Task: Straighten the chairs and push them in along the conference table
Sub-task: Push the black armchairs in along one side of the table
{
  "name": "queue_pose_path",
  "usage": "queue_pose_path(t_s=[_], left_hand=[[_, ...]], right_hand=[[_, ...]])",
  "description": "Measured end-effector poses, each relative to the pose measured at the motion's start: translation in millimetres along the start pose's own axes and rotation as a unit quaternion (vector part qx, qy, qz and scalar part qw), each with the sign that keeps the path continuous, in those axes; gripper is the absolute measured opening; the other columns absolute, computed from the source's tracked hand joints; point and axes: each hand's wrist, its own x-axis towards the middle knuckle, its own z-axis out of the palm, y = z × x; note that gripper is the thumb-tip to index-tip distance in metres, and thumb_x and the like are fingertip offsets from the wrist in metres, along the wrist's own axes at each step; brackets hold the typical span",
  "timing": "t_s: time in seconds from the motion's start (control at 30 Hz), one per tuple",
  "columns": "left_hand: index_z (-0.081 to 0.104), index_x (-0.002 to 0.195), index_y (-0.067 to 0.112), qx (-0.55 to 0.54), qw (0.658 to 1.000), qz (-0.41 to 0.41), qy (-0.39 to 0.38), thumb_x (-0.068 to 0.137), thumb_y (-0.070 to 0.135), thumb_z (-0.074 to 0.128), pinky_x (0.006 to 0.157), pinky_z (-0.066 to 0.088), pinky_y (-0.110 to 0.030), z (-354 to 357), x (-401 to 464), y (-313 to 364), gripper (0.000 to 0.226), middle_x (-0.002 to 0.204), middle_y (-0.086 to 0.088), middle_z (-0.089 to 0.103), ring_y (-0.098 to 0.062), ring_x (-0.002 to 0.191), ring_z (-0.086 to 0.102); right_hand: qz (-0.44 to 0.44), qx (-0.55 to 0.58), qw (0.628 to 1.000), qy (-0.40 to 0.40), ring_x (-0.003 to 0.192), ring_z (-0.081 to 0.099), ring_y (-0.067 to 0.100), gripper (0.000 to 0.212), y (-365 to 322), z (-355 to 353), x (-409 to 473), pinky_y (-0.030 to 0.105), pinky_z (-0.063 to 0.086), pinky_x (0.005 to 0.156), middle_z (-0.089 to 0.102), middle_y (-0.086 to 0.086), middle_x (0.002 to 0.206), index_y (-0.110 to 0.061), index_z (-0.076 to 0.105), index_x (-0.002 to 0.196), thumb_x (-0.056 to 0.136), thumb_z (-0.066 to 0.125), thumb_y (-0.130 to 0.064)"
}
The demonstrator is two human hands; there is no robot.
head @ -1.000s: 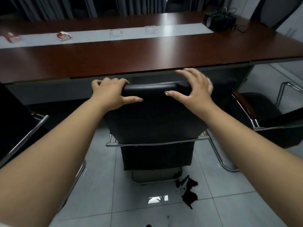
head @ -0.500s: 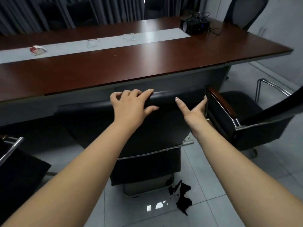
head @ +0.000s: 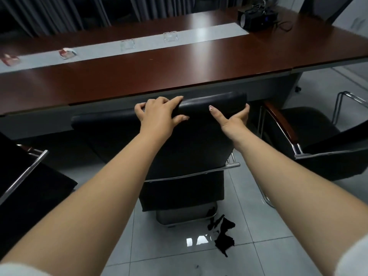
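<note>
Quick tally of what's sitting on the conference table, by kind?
Clear holders, empty: 2
Red-and-white small items: 2
Black device with cables: 1
Total: 5

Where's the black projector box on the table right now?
Head view, far right corner of the conference table: the black projector box sits just past the right end of the grey centre strip, cables trailing to its right.

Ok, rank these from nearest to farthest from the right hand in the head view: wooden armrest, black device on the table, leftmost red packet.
From the right hand:
1. Wooden armrest, just to its right.
2. Black device, far right end of the table.
3. Leftmost red packet, far left on the grey strip.
</note>
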Motion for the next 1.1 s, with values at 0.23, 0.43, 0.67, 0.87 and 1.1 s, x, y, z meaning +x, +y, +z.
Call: queue_pose_path(t_s=[0.23,0.43,0.67,0.87,1.1], left_hand=[[0.032,0.143,0.035,-0.019,0.999,0.039,0.014,0.087,0.057,0.048,0.104,0.016,-0.038,1,-15,-8,0.062,0.138,0.002,0.045,-0.019,0.129,0.036],[0.033,0.145,0.021,-0.056,0.998,0.034,0.026,0.088,0.056,0.046,0.113,0.015,-0.037,-9,-26,-41,0.068,0.147,-0.002,0.039,-0.020,0.139,0.028],[0.023,0.148,0.023,-0.030,0.999,-0.016,0.035,0.090,0.059,0.038,0.115,-0.004,-0.041,2,-39,-33,0.070,0.153,-0.004,0.026,-0.019,0.144,0.014],[0.012,0.150,0.023,-0.115,0.992,-0.034,0.043,0.095,0.045,0.043,0.115,-0.005,-0.036,12,-71,-23,0.067,0.159,-0.004,-0.002,-0.018,0.145,-0.009],[0.009,0.148,0.036,-0.343,0.926,-0.154,-0.034,0.090,0.036,0.058,0.107,0.012,-0.020,47,-152,-24,0.076,0.158,0.005,0.008,-0.012,0.144,0.009]], right_hand=[[0.030,-0.010,0.999,-0.019,0.141,0.020,0.029,0.117,-1,-9,-14,0.047,0.024,0.114,0.007,0.004,0.156,-0.026,-0.012,0.148,0.071,0.070,-0.056],[0.031,0.020,0.999,-0.035,0.143,0.016,0.030,0.106,8,-17,-25,0.050,0.023,0.112,0.002,0.000,0.159,-0.034,-0.010,0.148,0.077,0.066,-0.054],[0.043,-0.004,0.998,-0.048,0.145,0.008,0.028,0.102,30,-10,-49,0.045,0.019,0.113,-0.007,-0.001,0.159,-0.029,-0.011,0.149,0.082,0.065,-0.044],[0.103,0.000,0.987,-0.124,0.142,0.017,0.032,0.101,55,-6,-57,0.051,0.022,0.114,0.004,0.004,0.159,-0.033,-0.010,0.148,0.080,0.063,-0.051],[0.125,-0.044,0.963,-0.235,0.128,0.042,0.023,0.062,76,32,-82,0.038,0.037,0.102,0.043,0.006,0.141,-0.018,0.037,0.139,0.087,0.059,-0.045]])
